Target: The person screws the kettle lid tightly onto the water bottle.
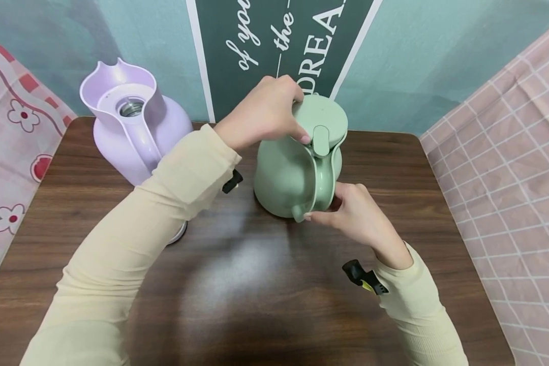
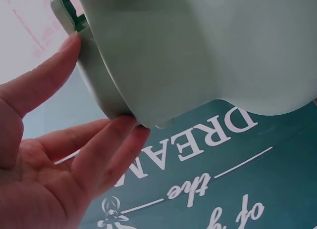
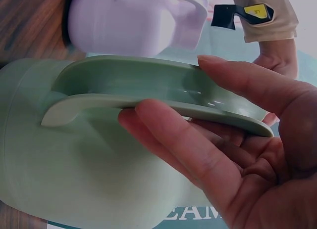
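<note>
A green thermos jug stands on the wooden table, its round lid on top with a press tab toward the person. My left hand holds the lid by its edge, the thumb beside the tab and the fingers on the far side, as the left wrist view shows. Lower down, my right hand grips the jug's handle, thumb on one side and fingers on the other. To the left is a lilac thermos jug without a lid, its round mouth showing; the left forearm covers part of it.
A round silver-edged thing lies mostly hidden behind the left forearm. Teal backing with a lettered dark green panel rises behind the table. Pink patterned cloth borders the left, and pink checked cloth the right.
</note>
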Demonstrator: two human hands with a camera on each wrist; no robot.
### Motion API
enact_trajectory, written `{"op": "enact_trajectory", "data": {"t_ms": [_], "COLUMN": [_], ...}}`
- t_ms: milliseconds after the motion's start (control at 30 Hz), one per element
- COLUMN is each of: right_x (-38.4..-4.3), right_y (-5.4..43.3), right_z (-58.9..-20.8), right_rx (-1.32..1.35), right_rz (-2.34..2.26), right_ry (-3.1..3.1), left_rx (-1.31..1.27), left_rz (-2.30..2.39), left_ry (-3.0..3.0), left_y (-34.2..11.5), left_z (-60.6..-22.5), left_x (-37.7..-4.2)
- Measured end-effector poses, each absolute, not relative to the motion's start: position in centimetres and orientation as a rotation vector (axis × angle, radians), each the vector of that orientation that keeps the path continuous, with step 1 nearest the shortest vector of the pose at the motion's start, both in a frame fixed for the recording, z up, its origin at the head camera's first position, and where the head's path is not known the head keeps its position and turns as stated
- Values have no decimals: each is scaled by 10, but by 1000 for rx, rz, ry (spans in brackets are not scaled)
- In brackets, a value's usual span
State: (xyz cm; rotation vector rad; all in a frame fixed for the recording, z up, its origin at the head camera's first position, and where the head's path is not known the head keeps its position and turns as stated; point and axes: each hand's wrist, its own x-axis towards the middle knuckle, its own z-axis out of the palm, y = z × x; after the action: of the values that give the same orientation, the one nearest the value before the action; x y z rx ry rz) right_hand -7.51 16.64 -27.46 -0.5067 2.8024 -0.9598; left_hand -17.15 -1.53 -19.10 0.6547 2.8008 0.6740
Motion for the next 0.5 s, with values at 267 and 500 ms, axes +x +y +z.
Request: {"op": "enact_trajectory", "data": {"t_ms": [267, 500], "right_x": [-76, -75], "right_y": [166, 166], "right_z": [-274, -274], "right_rx": [-506, -501], "right_rz": [-953, -951], "right_ry": [2799, 2800], "left_rx": [740, 745], "left_rz": [740, 705], "left_ry": [2739, 2735], "left_y": [-23, -23], "left_z": [-193, -190], "left_x": [-181, -176]}}
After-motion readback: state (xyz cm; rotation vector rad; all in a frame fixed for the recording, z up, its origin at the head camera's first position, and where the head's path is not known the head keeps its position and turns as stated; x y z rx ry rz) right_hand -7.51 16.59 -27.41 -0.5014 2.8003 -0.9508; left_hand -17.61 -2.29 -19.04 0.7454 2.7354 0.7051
